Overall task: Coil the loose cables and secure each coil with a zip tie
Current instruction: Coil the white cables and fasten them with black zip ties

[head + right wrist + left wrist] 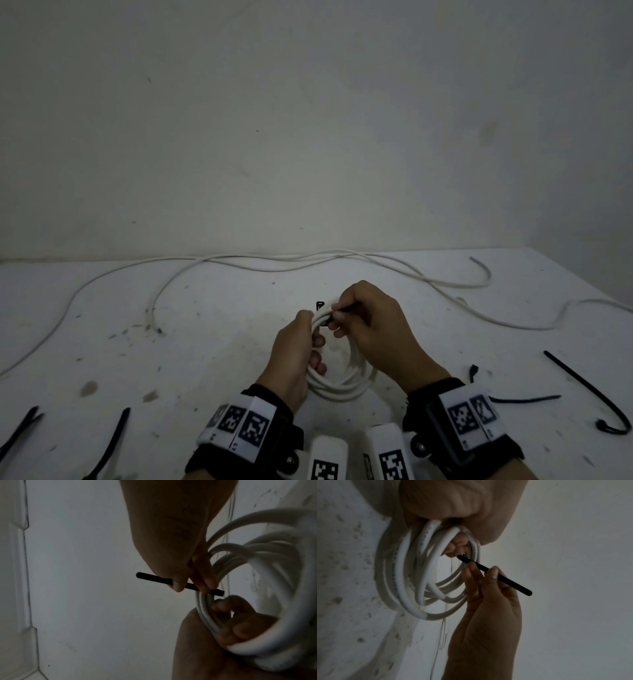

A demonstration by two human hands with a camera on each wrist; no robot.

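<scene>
Two hands are meeting over the middle of the bench, each with a grip clamped on something. The right hand is pinching a black zip tie between thumb and fingertips, and the tie's near end is touching the top of a coil of white cable where the strands bunch together. The left hand is gripping that coil, its fingers curled through the ring and round the gathered loops, so the coil is hanging slightly tilted between the two hands just above the bench. In the left wrist view the tie is sticking out straight past the right hand's fingers, its free end pointing away from the coil; in the right wrist view the same tie is crossing the bundle just above the left hand's fingertips. Farther back, a long loose white cable is lying uncoiled across the bench near the wall, wandering from the left edge to the right one. Spare black zip ties are lying on the bench: a hooked one and another to the right of the hands, and two more at the lower left. Both wrists are wearing black bands with printed square markers.
</scene>
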